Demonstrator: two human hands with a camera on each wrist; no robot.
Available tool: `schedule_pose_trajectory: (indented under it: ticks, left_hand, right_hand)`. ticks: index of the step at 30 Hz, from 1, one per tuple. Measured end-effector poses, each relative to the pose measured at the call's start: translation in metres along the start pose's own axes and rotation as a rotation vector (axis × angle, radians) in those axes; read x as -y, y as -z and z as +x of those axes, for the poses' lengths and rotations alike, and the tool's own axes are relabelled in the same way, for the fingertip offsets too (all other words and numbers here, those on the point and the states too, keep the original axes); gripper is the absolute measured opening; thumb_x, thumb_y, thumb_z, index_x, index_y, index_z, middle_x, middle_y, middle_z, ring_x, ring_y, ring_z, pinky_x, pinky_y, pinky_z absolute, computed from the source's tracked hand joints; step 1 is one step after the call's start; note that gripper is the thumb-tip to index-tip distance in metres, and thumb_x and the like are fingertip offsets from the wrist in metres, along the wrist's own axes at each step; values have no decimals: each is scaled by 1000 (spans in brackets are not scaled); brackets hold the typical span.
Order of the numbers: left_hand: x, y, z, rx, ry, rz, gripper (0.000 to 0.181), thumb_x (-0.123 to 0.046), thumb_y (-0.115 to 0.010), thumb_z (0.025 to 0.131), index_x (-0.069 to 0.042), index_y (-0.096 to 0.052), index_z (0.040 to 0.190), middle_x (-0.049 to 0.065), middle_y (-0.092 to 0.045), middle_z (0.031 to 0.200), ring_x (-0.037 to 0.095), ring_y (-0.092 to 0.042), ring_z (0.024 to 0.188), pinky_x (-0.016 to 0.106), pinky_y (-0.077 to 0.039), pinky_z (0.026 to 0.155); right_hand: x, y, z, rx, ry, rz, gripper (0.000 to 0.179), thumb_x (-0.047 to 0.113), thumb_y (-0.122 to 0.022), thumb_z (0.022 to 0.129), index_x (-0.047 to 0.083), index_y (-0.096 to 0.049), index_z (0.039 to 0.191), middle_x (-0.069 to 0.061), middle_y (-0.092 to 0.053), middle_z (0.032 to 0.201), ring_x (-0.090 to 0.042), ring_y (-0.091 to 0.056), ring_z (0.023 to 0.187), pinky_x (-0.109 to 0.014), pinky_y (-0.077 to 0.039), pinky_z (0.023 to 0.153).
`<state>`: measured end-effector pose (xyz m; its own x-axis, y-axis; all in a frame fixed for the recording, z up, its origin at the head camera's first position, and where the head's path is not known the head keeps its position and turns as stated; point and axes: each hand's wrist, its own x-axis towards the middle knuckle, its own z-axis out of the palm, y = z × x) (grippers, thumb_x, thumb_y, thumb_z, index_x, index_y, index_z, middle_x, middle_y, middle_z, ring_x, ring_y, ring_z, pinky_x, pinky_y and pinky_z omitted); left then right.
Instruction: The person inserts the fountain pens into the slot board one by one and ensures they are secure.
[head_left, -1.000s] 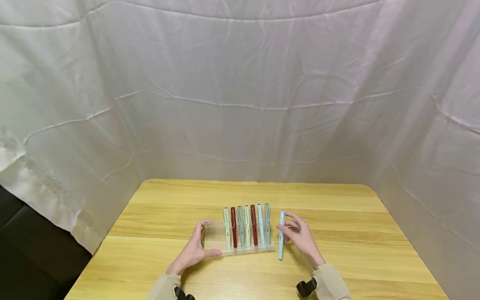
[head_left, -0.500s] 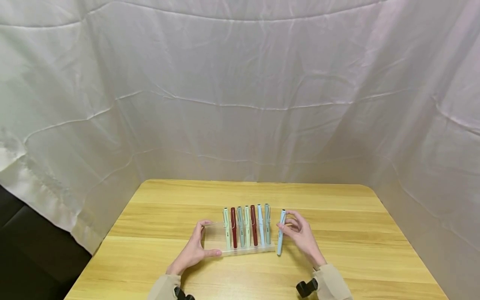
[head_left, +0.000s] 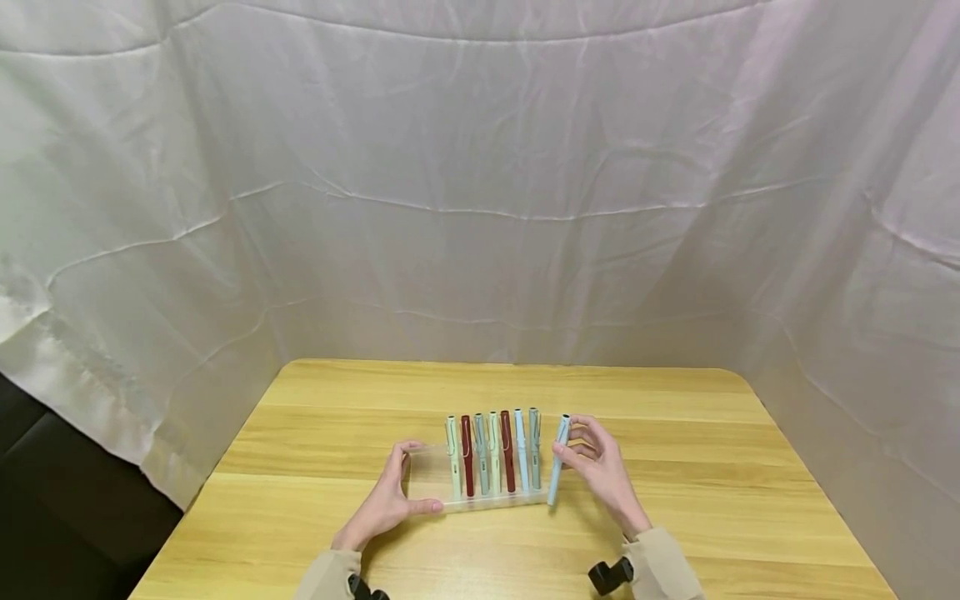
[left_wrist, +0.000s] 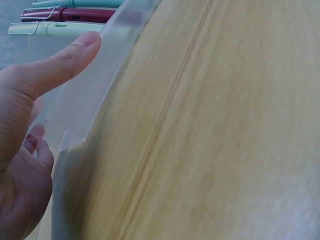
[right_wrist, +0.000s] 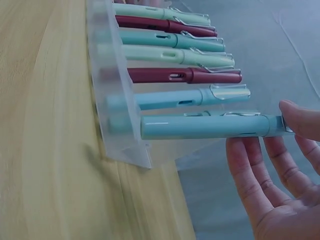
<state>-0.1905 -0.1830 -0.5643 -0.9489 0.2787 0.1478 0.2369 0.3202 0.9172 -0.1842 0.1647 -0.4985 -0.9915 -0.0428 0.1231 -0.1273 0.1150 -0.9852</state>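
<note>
A clear plastic pen stand (head_left: 427,477) holds a row of capped pens in light green, dark red, teal and light blue. My left hand (head_left: 386,500) grips its left end, with the thumb (left_wrist: 67,62) along the front lip and the fingers behind. Between thumb and fingers my right hand (head_left: 606,473) pinches a light blue pen (head_left: 558,462) near its clip end. That pen leans, its lower tip by the stand's right front corner. In the right wrist view the held pen (right_wrist: 205,126) partly covers the last teal pen (head_left: 536,450) of the row.
The stand rests on a wooden table (head_left: 480,550). Pale cloth curtains (head_left: 480,250) hang behind and at both sides. Something dark (head_left: 67,500) lies beyond the table's left edge. Black wrist cameras (head_left: 611,575) sit at the sleeves.
The light blue pen in my right hand has tilted; its lower tip has swung left and upward toward the stand's right end. My left hand and the stand have stayed put.
</note>
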Motion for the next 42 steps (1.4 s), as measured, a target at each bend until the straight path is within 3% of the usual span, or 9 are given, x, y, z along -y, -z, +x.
schedule_pose_trajectory:
  ticks: [7,13,18,23,32,42]
  left_hand:
    - [-1,0,0,8,23,1,102,-17,-94,63,-5,-34,143,19,-35,154,38,-27,150,52,-10,130]
    - [0,0,0,7,3,-2,101,-18,-94,63,-3,-34,143,22,-34,154,43,-27,149,55,-11,129]
    - [1,1,-1,12,23,-10,101,-16,-94,63,-5,-34,143,19,-33,155,37,-26,151,49,-10,130]
    - [1,0,-2,1,18,-9,100,-16,-94,63,-5,-34,143,16,-35,152,37,-28,149,50,-11,130]
    - [3,-1,-1,-11,-32,26,98,-17,-93,65,-3,-34,142,22,-35,151,43,-30,146,57,-12,126]
    - [3,0,-1,-6,-4,21,100,-18,-94,64,-3,-33,143,21,-36,152,42,-29,148,56,-12,128]
  right_hand:
    - [3,-8,-1,0,66,-5,43,5,-73,89,-2,-54,127,-28,-66,107,-10,-69,76,-43,-68,75]
    - [7,-16,-2,5,104,-10,45,4,-74,88,-3,-54,128,-25,-66,105,-11,-69,76,-41,-68,73]
    - [11,-23,-2,-3,125,-13,46,4,-76,86,-5,-55,125,-23,-67,103,-10,-70,76,-39,-68,72]
    - [13,-30,-2,1,169,8,43,2,-75,87,-6,-55,124,-27,-67,103,-13,-71,75,-47,-67,71]
    - [19,-45,1,5,173,66,42,0,-74,86,-7,-55,123,-31,-65,102,-9,-72,75,-47,-67,74]
    - [19,-61,5,47,226,109,43,-3,-72,86,-10,-53,124,-32,-64,102,-9,-73,78,-45,-67,75]
